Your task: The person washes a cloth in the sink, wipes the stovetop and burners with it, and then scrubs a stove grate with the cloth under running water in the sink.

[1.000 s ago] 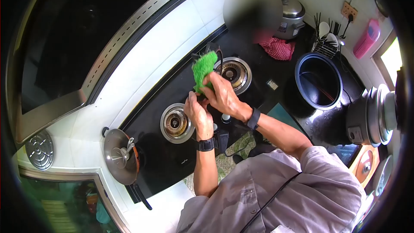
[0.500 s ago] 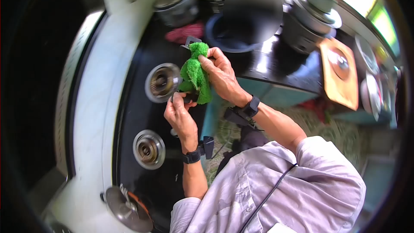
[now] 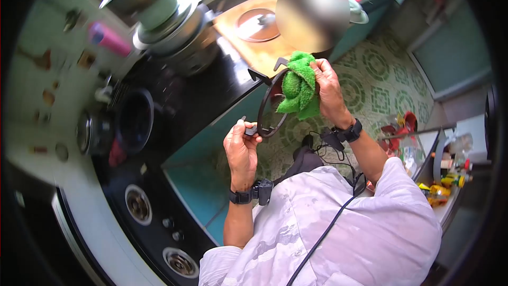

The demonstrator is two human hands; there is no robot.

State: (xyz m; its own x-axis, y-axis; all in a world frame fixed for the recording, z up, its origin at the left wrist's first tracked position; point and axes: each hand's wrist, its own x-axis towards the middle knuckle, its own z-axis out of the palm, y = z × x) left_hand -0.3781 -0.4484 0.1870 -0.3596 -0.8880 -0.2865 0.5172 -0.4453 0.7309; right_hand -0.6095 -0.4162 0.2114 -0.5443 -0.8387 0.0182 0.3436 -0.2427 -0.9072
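Note:
My left hand (image 3: 242, 148) pinches the lower edge of a dark pan support (image 3: 261, 110), a round metal ring with prongs that stick up at its top. It is held tilted in the air in front of my body. A fluffy green cloth (image 3: 299, 87) is bunched in my right hand (image 3: 332, 94), with fingers closed on it. The cloth lies against the far right side of the ring and hides part of it.
The black stove (image 3: 159, 233) with two bare burners is at lower left. Stacked pots (image 3: 182, 42) and a wooden cutting board (image 3: 246, 13) with a lid stand on the counter. At right, bottles (image 3: 442, 193) crowd a shelf above the patterned floor (image 3: 365, 69).
My view has turned right, away from the stove toward the counter and floor. The pan support and cloth moved along with my hands, and the ring now shows clearly.

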